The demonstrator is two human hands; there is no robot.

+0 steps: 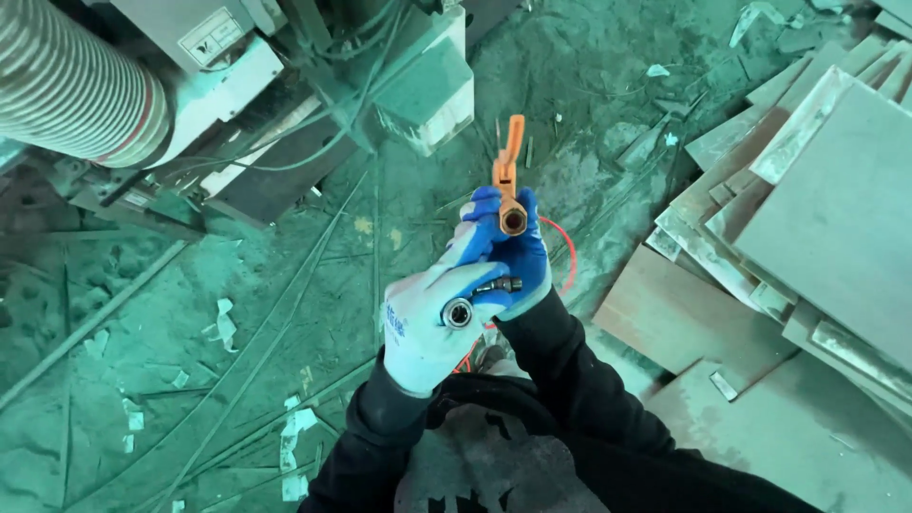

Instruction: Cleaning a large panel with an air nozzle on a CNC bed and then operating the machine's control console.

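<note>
My right hand point(518, 256), in a blue coated glove, grips an orange air blow gun point(508, 171) that points away from me, its brass-coloured inlet point(513, 221) facing the camera. Just below and touching it, my left hand point(423, 328), in a white and blue glove, is closed around a silver hose coupler point(458, 312) with its round opening toward me. A small metal plug point(499, 285) sticks out between the two hands. A thin red hose point(570, 256) curves behind my right hand and runs down under my wrists.
A ribbed dust duct point(76, 85) and a woodworking machine point(285, 85) fill the upper left. Stacked boards and panels point(807, 209) lie at the right. The floor point(190, 313) is littered with thin wood strips, dust and paper scraps.
</note>
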